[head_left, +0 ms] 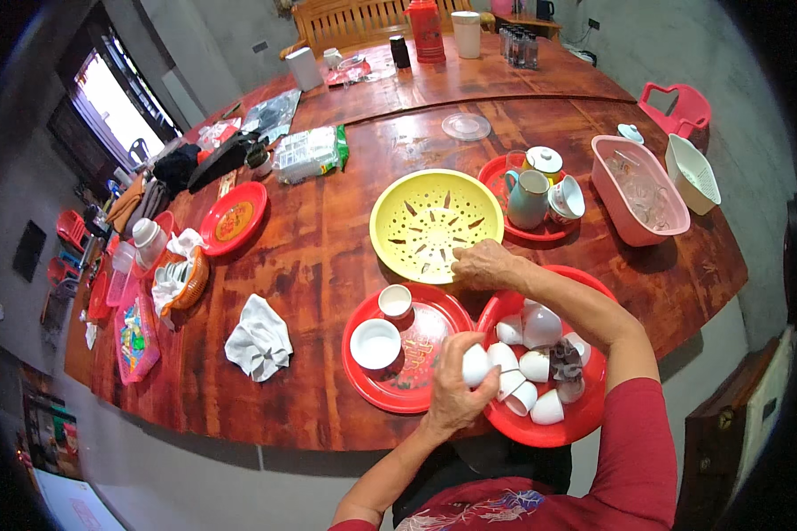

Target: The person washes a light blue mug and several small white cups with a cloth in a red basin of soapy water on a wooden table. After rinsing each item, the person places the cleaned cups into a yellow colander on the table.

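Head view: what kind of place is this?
Probably a home or small eatery dining room: a large wooden table, a wooden bench behind it, and red trays of white teacups.

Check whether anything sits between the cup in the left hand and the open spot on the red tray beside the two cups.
Nothing visible does. The left hand holds a white cup at the right edge of the red tray. The small cup and the wider cup stand on the tray's left part; the tray surface between is bare.
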{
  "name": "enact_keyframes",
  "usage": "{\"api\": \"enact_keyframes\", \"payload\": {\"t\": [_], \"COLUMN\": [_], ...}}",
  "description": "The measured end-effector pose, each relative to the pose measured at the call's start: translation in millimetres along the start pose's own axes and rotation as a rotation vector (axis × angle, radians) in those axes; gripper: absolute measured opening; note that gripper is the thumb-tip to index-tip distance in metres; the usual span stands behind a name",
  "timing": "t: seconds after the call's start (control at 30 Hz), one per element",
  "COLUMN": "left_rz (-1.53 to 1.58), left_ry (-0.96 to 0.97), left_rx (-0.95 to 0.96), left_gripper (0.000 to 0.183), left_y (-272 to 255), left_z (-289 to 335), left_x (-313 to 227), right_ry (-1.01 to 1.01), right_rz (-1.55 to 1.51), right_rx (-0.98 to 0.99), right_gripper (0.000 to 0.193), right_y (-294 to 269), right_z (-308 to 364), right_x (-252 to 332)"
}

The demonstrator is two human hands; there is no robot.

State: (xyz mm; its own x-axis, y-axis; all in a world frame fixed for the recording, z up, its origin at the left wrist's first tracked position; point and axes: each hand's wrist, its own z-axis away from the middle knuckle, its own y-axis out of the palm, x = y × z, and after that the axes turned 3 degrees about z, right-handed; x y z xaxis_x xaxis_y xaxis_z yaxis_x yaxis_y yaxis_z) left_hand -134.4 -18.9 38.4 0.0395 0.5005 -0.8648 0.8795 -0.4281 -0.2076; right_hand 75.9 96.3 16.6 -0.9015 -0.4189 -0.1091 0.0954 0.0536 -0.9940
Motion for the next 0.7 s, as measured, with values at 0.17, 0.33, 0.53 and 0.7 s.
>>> {"api": "enact_keyframes", "payload": {"t": [0.17, 0.33, 0.53, 0.7], "left_rz": [0.089, -0.207, -0.603, -0.745], "left_ry": [-0.262, -0.160, -0.070, -0.014], "left_rx": [-0.016, -0.237, -0.336, -0.320], "left_gripper": [0.036, 0.039, 0.057, 0.066], "left_y": [-13.6, -40.7, -76.0, -91.8], "left_z": [19.3, 22.7, 10.9, 8.1], "left_x": [14.1, 12.1, 34.5, 60.0], "right_ry": [-0.020, 0.027, -0.246, -0.291], "right_rz": [0.067, -0.032, 0.026, 0.120], "right_rx": [-0.107, -0.062, -0.199, -0.154], "right_gripper": [0.011, 0.042, 0.050, 0.030], "right_y": [9.0, -26.7, -35.3, -17.9], "right_z": [2.7, -1.5, -35.7, -67.8], "right_x": [-0.9, 23.5, 65.7, 85.3]}}
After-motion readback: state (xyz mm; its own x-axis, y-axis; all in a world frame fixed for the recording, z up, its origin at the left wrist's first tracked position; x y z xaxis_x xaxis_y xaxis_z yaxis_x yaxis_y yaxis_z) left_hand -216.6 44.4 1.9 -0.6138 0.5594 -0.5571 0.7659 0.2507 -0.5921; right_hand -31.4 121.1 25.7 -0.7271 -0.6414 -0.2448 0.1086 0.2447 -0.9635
